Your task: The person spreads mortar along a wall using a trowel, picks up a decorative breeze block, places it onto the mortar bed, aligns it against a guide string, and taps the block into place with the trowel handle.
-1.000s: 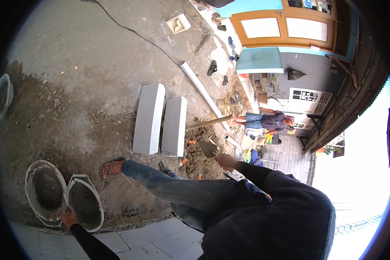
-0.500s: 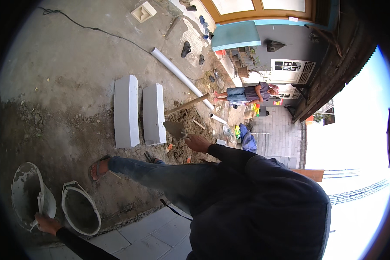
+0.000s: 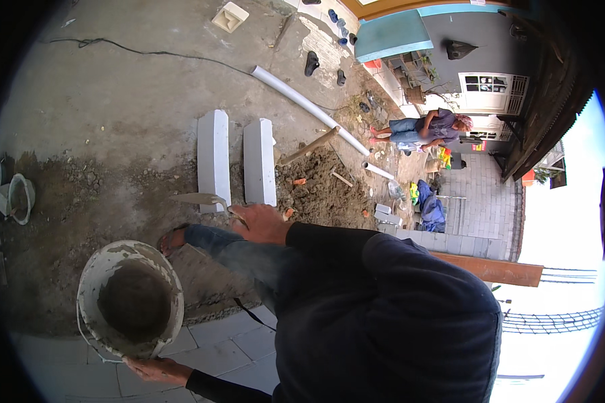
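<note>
Moved since half a second ago: bucket (image 3: 130, 299) up and closer, now large at lower left; trowel (image 3: 202, 199) swung out to the left over the dirt; second bucket gone from beside it.
Left hand (image 3: 156, 369): at the lower rim of the bucket, fingers curled under its edge, gripping and tilting it so the mouth faces up toward the camera.
Bucket: round, pale, crusted with grey mortar on rim and inner wall; wet grey mix inside; held over the seam between dirt and grey paving tiles (image 3: 230, 342).
Right hand (image 3: 261, 224): clenched around the trowel handle, arm in a dark sleeve reaching forward over the bent knee.
Trowel: blade pointed left, flat and roughly level, just in front of the near end of the left white block (image 3: 213, 158); contact with the block not clear.
Foot (image 3: 173, 238): bare in a sandal, on the dirt between bucket and trowel.
White blocks: two long ones side by side, right block (image 3: 259, 161) just apart from the left, both lying on the ground beyond the trowel.
Beyond the blocks: dug earth mound (image 3: 326, 188) with a wooden handle (image 3: 309, 146) leaning out of it; long white pipe (image 3: 309, 107) lying diagonally on concrete.
Far left: small bucket (image 3: 20, 198) on the dirt, well apart.
Background: another person (image 3: 427, 126) bent over near the grey house wall.
In the way: own dark-clothed torso and knee hide the ground at lower right.
</note>
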Action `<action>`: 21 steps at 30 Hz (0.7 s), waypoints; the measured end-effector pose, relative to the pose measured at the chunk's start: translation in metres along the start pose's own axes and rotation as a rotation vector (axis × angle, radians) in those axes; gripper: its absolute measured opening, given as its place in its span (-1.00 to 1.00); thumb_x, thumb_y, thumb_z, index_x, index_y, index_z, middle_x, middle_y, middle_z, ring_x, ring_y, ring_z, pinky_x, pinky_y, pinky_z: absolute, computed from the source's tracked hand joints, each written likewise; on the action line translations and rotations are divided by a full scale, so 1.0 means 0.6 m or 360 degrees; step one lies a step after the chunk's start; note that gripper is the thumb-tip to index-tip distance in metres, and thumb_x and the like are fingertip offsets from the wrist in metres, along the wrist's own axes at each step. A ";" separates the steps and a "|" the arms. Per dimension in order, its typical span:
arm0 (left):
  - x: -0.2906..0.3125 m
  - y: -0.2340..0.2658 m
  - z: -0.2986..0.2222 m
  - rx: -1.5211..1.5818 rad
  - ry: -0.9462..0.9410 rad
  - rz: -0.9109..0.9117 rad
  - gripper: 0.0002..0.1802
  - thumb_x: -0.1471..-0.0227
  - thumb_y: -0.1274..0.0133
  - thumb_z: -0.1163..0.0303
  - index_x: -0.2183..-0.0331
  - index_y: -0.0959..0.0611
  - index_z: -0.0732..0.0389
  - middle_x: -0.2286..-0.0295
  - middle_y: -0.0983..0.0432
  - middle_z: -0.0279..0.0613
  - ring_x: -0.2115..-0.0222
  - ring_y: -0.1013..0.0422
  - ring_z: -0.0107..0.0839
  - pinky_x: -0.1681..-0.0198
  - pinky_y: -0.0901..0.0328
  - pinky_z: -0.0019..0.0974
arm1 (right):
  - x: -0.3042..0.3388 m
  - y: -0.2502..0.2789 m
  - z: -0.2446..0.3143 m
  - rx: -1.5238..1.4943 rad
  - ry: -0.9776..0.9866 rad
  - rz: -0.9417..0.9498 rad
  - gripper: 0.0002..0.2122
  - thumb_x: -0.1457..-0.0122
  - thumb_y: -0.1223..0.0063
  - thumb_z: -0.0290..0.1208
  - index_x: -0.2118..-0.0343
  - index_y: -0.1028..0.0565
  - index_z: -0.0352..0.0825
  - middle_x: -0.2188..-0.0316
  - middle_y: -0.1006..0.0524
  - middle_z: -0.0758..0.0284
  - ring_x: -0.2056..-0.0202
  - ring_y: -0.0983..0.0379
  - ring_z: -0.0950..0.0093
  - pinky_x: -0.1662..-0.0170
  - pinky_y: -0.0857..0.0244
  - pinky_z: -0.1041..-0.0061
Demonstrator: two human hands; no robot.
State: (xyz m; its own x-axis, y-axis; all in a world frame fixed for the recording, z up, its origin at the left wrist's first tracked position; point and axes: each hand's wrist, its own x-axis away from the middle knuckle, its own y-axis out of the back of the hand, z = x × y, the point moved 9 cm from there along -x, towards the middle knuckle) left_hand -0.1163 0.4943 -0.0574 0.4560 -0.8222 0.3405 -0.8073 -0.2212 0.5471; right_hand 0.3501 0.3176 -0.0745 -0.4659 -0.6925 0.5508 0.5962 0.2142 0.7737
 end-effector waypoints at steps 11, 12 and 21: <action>0.405 0.189 0.033 0.0125 -0.0077 -0.0278 -0.35 -0.31 0.02 0.00 -0.08 -0.55 0.44 0.06 -0.50 0.01 0.07 -0.44 -0.23 0.00 -0.37 -0.16 | 0.264 -0.059 0.156 0.0257 0.1412 0.0585 -0.67 -0.22 -0.11 -0.25 0.03 -0.52 -0.31 0.46 -0.59 0.08 0.34 -0.59 0.04 0.28 -0.42 0.05; 0.437 0.195 0.028 0.0135 -0.0107 -0.0275 -0.40 -0.32 0.01 0.05 -0.05 -0.57 0.44 0.12 -0.50 -0.07 0.13 -0.41 -0.31 0.05 -0.34 -0.22 | 0.295 -0.065 0.140 0.0305 0.1441 0.0586 -0.65 -0.22 -0.10 -0.24 0.00 -0.51 -0.30 0.42 -0.59 0.06 0.33 -0.60 0.03 0.27 -0.43 0.04; 0.641 0.389 -0.030 0.0834 -0.0578 -0.0601 -0.61 -0.31 -0.08 0.24 0.09 -0.69 0.42 0.46 -0.38 -0.53 0.44 -0.18 -0.67 0.39 -0.09 -0.50 | 0.544 -0.045 0.271 0.0720 0.2422 0.0026 -0.66 -0.25 -0.02 -0.41 -0.06 -0.50 -0.43 0.41 -0.58 0.09 0.43 -0.59 0.15 0.32 -0.44 0.23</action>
State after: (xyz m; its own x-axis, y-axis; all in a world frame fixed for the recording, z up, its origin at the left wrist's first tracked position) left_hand -0.1225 0.1359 0.2152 0.6587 -0.7424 -0.1227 -0.7345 -0.6698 0.1092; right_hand 0.0755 0.1976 0.1354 0.7659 -0.6417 -0.0402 0.2293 0.2142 0.9495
